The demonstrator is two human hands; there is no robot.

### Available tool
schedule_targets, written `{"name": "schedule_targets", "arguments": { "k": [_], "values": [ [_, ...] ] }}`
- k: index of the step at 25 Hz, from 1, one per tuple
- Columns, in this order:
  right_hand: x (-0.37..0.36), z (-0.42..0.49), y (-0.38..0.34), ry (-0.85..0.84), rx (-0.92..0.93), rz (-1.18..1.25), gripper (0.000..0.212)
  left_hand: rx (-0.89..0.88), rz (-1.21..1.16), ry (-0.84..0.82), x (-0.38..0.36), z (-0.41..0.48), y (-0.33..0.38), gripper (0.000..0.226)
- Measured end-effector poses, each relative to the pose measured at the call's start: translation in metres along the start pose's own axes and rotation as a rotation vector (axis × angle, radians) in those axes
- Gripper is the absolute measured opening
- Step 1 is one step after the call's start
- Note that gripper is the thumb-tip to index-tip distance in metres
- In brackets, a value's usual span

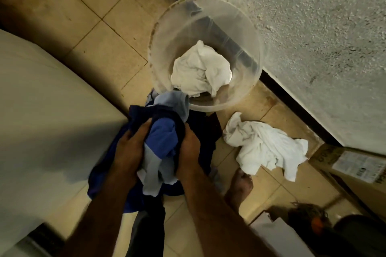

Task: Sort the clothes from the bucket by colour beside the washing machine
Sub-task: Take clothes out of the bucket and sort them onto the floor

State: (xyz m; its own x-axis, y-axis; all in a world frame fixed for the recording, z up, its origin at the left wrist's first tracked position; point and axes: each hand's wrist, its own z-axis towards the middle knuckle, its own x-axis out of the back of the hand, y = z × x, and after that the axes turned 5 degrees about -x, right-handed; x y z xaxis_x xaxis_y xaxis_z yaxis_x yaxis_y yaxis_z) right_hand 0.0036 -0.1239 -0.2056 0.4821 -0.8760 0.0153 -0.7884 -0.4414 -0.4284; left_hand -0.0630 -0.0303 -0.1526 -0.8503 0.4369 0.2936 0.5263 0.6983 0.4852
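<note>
A clear plastic bucket (pixel 163 33) stands on the tiled floor against the wall, with a crumpled white garment (pixel 200 69) inside it. Just in front of the bucket, both my hands grip a bundle of blue clothes (pixel 160 140), dark navy, mid blue and pale blue together. My left hand (pixel 130 148) clutches its left side and my right hand (pixel 189 150) its right side. More dark blue cloth (pixel 204 131) lies on the floor beneath the bundle. A second white garment (pixel 265 146) lies spread on the floor to the right.
The white washing machine (pixel 41 121) fills the left side. A rough plaster wall (pixel 313 37) runs along the right with a dark skirting. A cardboard box (pixel 355 165) sits at right, a mop head (pixel 309 215) at lower right, and my bare foot (pixel 240 190) stands beside the white garment.
</note>
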Motion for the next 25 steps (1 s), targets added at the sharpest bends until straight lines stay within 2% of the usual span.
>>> {"name": "schedule_targets", "arguments": {
  "k": [2, 4, 6, 8, 11, 14, 16, 18, 20, 22, 25],
  "values": [
    [-0.001, 0.004, 0.023, 0.107, -0.106, -0.094, 0.033, -0.118, 0.119, -0.021, 0.014, 0.001, -0.018, 0.035],
    [-0.002, 0.002, 0.04, 0.188, -0.143, -0.24, 0.039, -0.203, 0.361, 0.145, 0.029, 0.011, -0.041, 0.042],
    [0.0, 0.01, 0.057, 0.161, -0.132, -0.385, 0.045, -0.239, 0.595, 0.182, 0.029, 0.024, -0.056, 0.057],
    [0.001, 0.016, 0.063, 0.093, -0.112, -0.46, 0.048, -0.271, 0.677, 0.089, 0.012, 0.047, -0.075, 0.066],
    [0.004, 0.026, 0.067, -0.016, 0.022, -0.587, 0.047, -0.36, 0.809, -0.137, -0.02, 0.068, -0.09, 0.065],
    [0.006, 0.042, 0.068, -0.041, 0.142, -0.72, 0.035, -0.354, 0.747, -0.073, -0.043, 0.066, -0.071, 0.05],
    [0.009, 0.039, 0.045, 0.031, 0.237, -0.73, 0.024, -0.544, 0.695, 0.062, -0.051, 0.057, -0.046, 0.036],
    [0.015, 0.027, 0.004, 0.143, 0.484, -0.677, 0.02, -0.886, 0.609, 0.134, -0.062, 0.045, -0.014, 0.024],
    [0.022, 0.021, -0.039, 0.247, 0.742, -0.604, 0.011, -1.184, 0.553, 0.123, -0.077, 0.037, 0.022, 0.016],
    [0.033, 0.032, -0.081, 0.324, 0.89, -0.554, 0.013, -1.318, 0.633, 0.087, -0.099, 0.047, 0.048, 0.016],
    [0.052, 0.073, -0.123, 0.369, 0.873, -0.671, 0.016, -1.377, 0.882, -0.063, -0.121, 0.085, 0.054, 0.029]
  ]
}}
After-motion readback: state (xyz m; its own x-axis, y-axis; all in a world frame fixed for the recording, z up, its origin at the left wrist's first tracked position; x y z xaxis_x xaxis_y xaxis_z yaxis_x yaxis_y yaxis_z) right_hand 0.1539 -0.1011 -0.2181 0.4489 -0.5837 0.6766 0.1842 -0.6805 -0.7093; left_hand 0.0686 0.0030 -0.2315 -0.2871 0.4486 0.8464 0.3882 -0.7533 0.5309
